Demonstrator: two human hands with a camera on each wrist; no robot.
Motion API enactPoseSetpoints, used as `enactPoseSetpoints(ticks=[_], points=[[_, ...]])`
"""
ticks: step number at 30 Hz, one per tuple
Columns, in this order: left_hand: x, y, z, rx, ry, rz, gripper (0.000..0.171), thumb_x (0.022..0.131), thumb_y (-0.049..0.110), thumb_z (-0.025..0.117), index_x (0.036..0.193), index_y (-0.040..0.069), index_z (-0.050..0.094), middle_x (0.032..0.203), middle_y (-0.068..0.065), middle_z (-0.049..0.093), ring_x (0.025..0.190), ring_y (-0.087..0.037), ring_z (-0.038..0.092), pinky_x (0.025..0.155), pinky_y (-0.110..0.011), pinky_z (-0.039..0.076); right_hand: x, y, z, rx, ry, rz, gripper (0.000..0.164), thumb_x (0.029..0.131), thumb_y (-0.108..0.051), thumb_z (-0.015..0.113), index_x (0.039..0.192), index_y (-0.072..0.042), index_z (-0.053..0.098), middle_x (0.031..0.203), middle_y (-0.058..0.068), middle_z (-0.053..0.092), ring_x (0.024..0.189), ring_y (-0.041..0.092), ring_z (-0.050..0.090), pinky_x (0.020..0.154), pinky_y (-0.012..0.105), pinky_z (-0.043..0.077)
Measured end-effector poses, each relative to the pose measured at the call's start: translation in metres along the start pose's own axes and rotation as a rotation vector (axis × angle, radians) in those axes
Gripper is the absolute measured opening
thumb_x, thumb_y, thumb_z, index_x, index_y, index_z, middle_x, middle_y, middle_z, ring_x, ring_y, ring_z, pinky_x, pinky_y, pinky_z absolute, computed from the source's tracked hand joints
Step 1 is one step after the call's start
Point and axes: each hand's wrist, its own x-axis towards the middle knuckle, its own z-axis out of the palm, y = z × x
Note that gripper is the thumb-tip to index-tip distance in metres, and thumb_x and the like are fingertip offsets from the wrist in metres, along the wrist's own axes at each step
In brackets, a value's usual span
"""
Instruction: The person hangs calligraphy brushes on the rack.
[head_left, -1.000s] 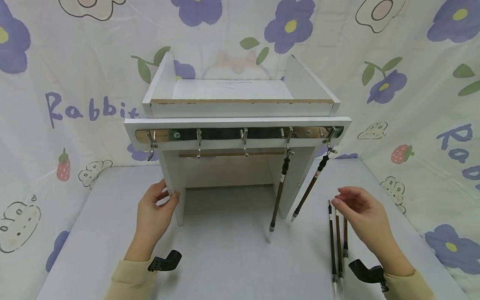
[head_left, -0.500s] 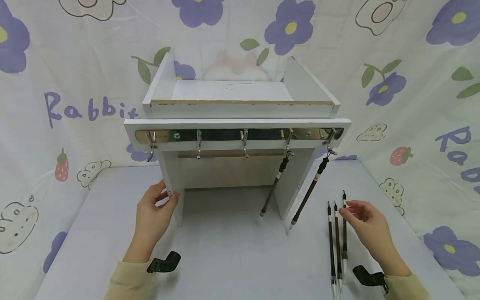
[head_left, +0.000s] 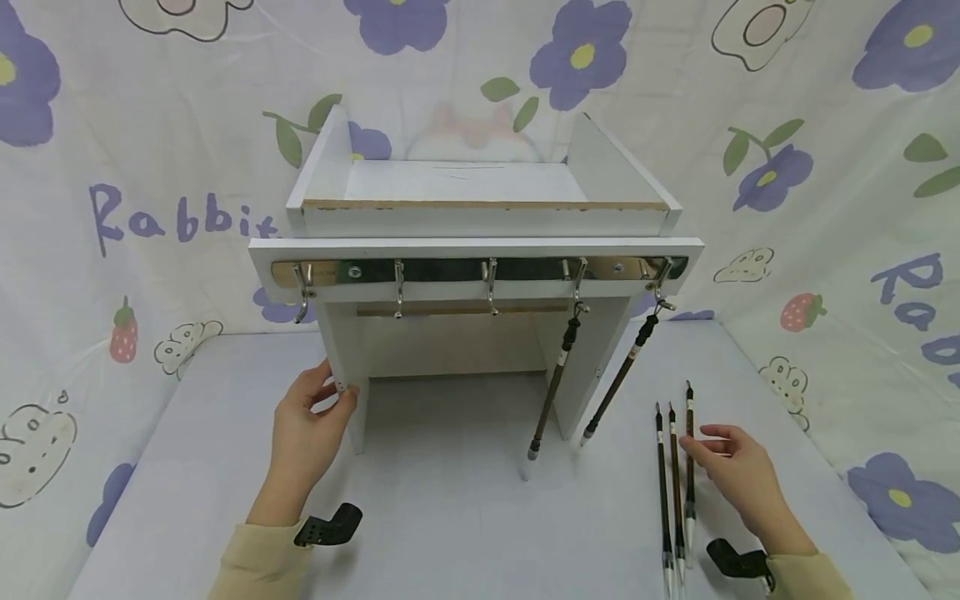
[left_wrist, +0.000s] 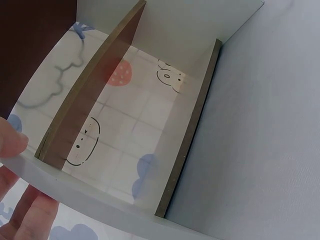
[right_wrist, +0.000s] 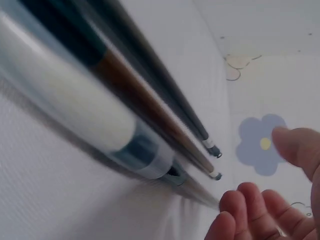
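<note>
My left hand grips the front edge of the left side panel of a white shelf unit, thumb inside and fingers outside. A metal hook rail runs along the unit's front. From its two rightmost hooks hang two writing brushes: one brush slants down left, and the outer brush also leans left. On the table at the right lie three more brushes, a dark brush, a brown brush and a right-hand brush. My right hand is beside that last one, thumb and fingers apart, holding nothing.
An open tray-like top sits above the hook rail. Three hooks on the left, such as the middle hook, carry nothing. A patterned cloth backdrop surrounds the light table. Clear caps cover the brush tips, as on the nearest brush.
My right hand has moved down and to the right, uncovering the upper end of the right-hand brush. The hanging brushes have swung. The left hand stays in place.
</note>
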Motion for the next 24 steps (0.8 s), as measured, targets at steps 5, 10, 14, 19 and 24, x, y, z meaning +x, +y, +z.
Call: enactPoseSetpoints(ticks=[5,10,14,19,24], points=[[-0.002,0.012,-0.001,0.011,-0.008,-0.005,0.044,0.091,0.000,0.062,0.135,0.003,0.055,0.121,-0.014,0.058,0.107,-0.031,0.059,0.085,-0.039,0.054,0.003,0.010,0.003,0.008,-0.049,0.060,0.075,0.088,-0.048,0.067,0.134,0.006,0.042,0.112,0.021,0.058,0.085,0.024,0.061,0.065,0.030,0.055],[-0.002,0.011,-0.001,0.015,-0.004,-0.003,0.044,0.091,0.000,0.063,0.135,0.003,0.055,0.121,-0.014,0.059,0.106,-0.030,0.060,0.084,-0.032,0.055,0.003,0.013,0.004,-0.009,-0.081,0.063,0.069,0.090,-0.037,0.067,0.132,0.010,0.040,0.111,0.025,0.058,0.082,0.021,0.061,0.065,0.031,0.056],[-0.002,0.011,-0.001,0.013,0.002,0.002,0.044,0.091,0.000,0.063,0.134,0.002,0.056,0.120,-0.014,0.059,0.105,-0.030,0.060,0.082,-0.022,0.054,0.005,0.012,0.006,-0.018,-0.070,0.066,0.065,0.090,-0.031,0.067,0.131,0.012,0.041,0.109,0.026,0.058,0.080,0.022,0.062,0.063,0.031,0.055],[-0.001,0.005,0.000,0.002,0.004,0.001,0.044,0.091,0.000,0.063,0.135,0.004,0.056,0.120,-0.013,0.059,0.106,-0.030,0.060,0.082,-0.022,0.054,0.007,0.011,0.007,-0.067,-0.063,0.060,0.063,0.090,-0.029,0.066,0.130,0.013,0.042,0.110,0.030,0.057,0.087,0.029,0.061,0.067,0.036,0.054],[0.004,-0.015,0.002,0.012,0.004,-0.020,0.046,0.092,0.004,0.064,0.137,0.010,0.055,0.122,-0.008,0.059,0.108,-0.025,0.060,0.083,-0.024,0.054,0.009,0.010,0.009,-0.103,-0.061,0.085,0.063,0.090,-0.030,0.066,0.130,0.012,0.042,0.116,0.033,0.054,0.095,0.037,0.059,0.069,0.041,0.053]])
